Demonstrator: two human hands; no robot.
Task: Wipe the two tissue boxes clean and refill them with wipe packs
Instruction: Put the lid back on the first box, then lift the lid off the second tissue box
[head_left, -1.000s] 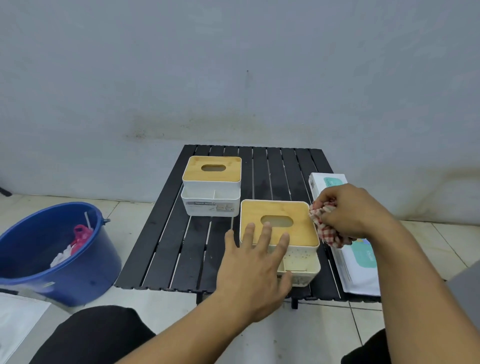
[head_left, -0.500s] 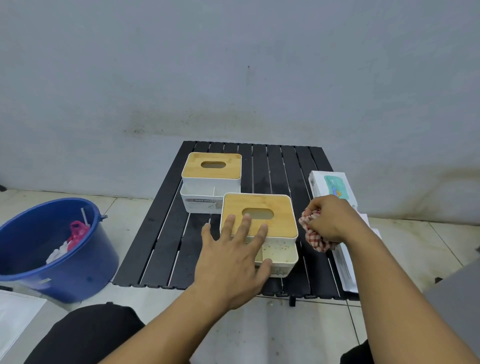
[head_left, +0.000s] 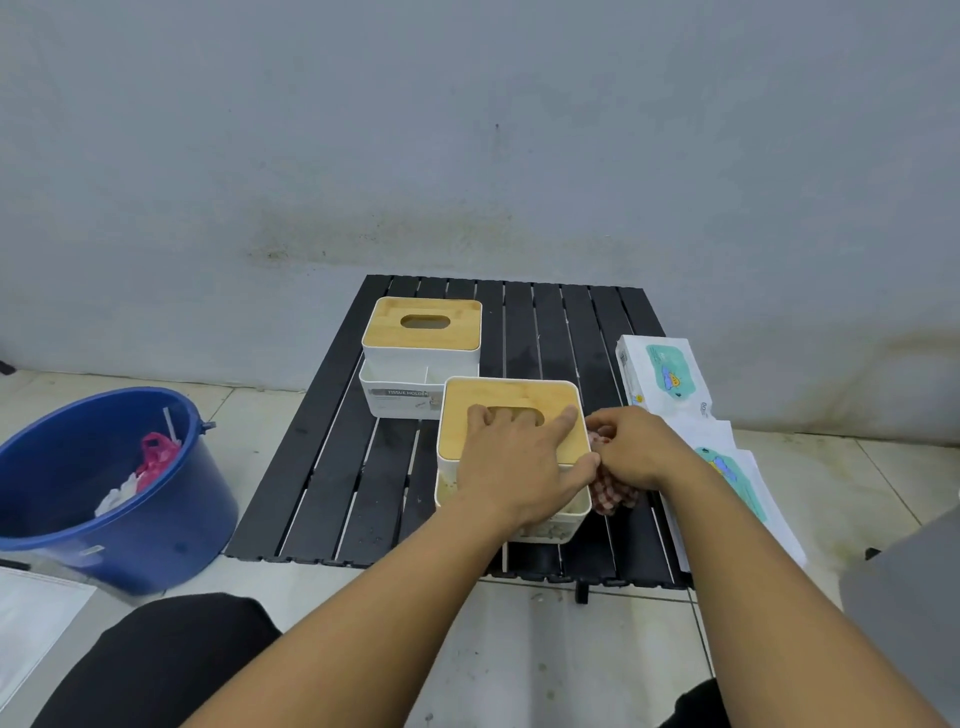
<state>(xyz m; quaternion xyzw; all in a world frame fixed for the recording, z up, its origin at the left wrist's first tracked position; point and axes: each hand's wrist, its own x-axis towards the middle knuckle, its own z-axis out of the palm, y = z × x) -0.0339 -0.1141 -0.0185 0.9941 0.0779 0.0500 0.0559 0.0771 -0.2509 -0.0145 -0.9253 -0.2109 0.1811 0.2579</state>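
Note:
Two white tissue boxes with bamboo lids stand on a black slatted table (head_left: 332, 467). The far box (head_left: 422, 358) sits at the back left. The near box (head_left: 467, 410) is closer to me, and my left hand (head_left: 519, 462) lies flat on its lid with fingers at the slot. My right hand (head_left: 636, 452) presses a bunched red-checked cloth (head_left: 613, 493) against that box's right side. Wipe packs (head_left: 662, 374) with teal print lie along the table's right edge.
A blue bucket (head_left: 171, 519) holding pink and white trash stands on the tiled floor to the left of the table. A grey wall rises behind the table. A grey object (head_left: 909, 597) pokes in at the right edge. My dark-clad knees are at the bottom.
My left hand slid forward onto the near box's lid, and my right hand brought the cloth against the box's right side. The camera view shifted slightly.

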